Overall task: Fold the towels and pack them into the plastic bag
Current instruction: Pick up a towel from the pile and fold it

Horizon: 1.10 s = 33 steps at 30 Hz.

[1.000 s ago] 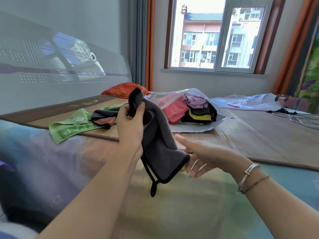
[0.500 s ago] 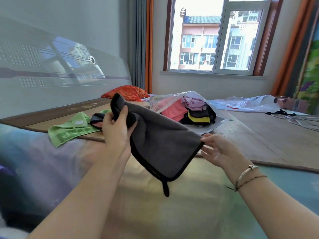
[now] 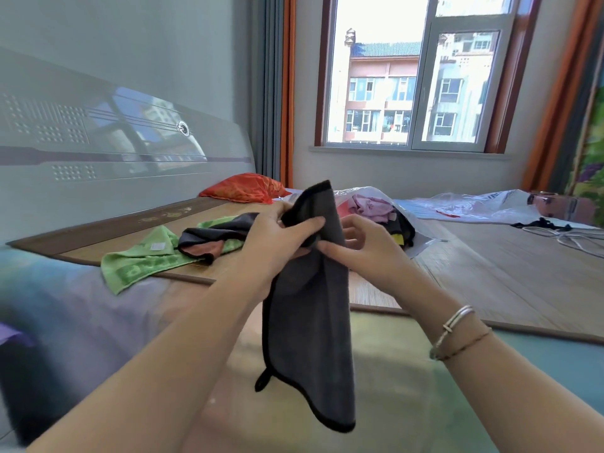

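A dark grey towel (image 3: 310, 328) with black trim hangs folded lengthwise in front of me over the bed. My left hand (image 3: 277, 243) grips its upper part, thumb across the front. My right hand (image 3: 362, 250) pinches the same upper edge from the right, close to the left hand. Behind the hands lies the plastic bag (image 3: 379, 197) with pink, black and yellow towels inside, partly hidden by the grey towel. On the mat to the left lie a green towel (image 3: 140, 263) and a dark grey and pink towel (image 3: 209, 240).
A bamboo mat (image 3: 490, 266) covers the bed, with the headboard (image 3: 98, 152) at the left. An orange pillow (image 3: 245, 188) sits at the back. More clear plastic (image 3: 467, 207) and white cables (image 3: 575, 237) lie at the far right.
My right hand has brought its corner of the towel up and left to meet the left hand. The towel, spread wide before, now hangs doubled and narrow.
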Each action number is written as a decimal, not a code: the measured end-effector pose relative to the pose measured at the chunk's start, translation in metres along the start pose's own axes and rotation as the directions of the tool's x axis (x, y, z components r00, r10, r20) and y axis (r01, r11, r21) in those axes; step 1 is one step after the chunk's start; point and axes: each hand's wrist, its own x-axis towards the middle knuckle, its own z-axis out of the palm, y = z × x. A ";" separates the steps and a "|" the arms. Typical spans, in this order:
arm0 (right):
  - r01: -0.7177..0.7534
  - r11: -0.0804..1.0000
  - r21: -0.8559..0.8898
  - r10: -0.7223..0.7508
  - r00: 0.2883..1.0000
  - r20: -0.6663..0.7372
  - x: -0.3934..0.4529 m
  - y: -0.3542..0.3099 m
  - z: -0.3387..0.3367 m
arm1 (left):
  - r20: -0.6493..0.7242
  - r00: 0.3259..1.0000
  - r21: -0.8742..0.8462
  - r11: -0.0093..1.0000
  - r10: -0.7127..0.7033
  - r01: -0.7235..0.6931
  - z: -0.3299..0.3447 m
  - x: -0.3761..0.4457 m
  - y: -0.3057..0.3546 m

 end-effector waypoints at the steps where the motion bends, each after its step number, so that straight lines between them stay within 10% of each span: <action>1: 0.017 1.000 -0.009 -0.017 0.999 -0.031 0.006 -0.001 0.001 | 0.023 1.000 0.044 0.999 -0.009 0.008 -0.004 0.003 0.004; 10: -0.195 0.981 -0.020 0.189 0.968 -0.163 0.072 0.057 -0.028 | -0.007 1.000 0.565 0.825 0.018 -0.011 -0.051 0.064 -0.009; 17: -0.299 0.917 -0.263 0.237 0.940 -0.245 0.115 0.092 -0.039 | -0.048 0.969 0.515 0.838 0.241 -0.182 -0.023 0.117 -0.034; 21: -0.509 0.773 0.379 0.565 0.824 -0.047 0.105 0.091 -0.034 | 0.006 0.959 0.496 0.832 0.284 -0.249 -0.010 0.114 -0.055; 26: -0.607 0.511 0.608 0.670 0.725 0.159 0.071 0.106 -0.031 | 0.080 0.978 0.532 0.821 0.195 -0.207 -0.019 0.072 -0.083; 33: -0.623 0.758 -0.193 0.645 0.760 0.080 0.022 0.106 -0.022 | 0.253 0.960 0.625 0.778 -0.118 -0.069 -0.032 0.012 -0.094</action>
